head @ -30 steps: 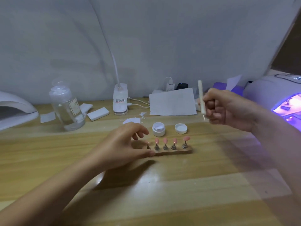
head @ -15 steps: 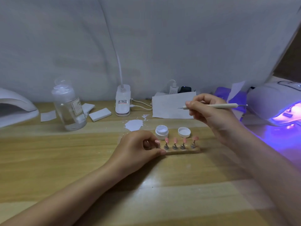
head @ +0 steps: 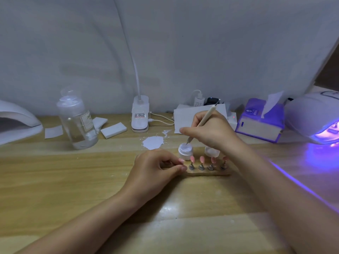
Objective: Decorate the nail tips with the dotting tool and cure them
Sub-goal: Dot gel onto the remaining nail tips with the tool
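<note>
Where violet light pools, wooden table (head: pixel 77 180) meets grey cloth (head: pixel 165 48)

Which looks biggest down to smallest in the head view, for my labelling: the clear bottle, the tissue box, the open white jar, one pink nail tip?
1. Tissue box and clear bottle: alike in apparent size, so unranked.
2. Open white jar.
3. Pink nail tip.

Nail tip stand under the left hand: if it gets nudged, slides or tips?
The nail tip stand is a low, flat strip on the smooth table, so it probably slides rather than tips. It looks light; the left hand steadies one end. The pink nail tips perch on thin pegs, likely easy to knock loose.
</note>
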A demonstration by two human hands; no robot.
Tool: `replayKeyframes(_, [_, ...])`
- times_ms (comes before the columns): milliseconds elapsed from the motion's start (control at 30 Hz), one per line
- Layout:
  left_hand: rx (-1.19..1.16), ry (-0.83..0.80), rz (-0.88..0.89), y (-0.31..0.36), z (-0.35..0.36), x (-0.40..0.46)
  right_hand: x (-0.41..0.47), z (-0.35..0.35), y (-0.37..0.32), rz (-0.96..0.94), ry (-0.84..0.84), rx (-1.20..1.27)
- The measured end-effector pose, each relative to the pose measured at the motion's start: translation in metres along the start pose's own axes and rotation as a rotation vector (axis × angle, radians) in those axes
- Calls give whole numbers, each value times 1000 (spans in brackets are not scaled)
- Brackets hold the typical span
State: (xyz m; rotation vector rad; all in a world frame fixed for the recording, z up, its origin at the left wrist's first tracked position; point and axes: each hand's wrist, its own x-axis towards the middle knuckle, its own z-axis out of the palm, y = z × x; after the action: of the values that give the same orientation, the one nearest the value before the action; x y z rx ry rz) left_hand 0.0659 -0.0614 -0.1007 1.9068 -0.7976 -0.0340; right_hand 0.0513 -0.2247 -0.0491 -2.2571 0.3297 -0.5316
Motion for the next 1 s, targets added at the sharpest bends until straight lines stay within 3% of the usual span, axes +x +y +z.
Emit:
replayKeyframes(567, [-11, 5, 20, 0, 2, -1, 0, 11, 10, -6, -14, -87])
replayKeyframes(1000, [14, 11, 129, 2, 1, -4, -1, 11, 11, 0, -69, -72])
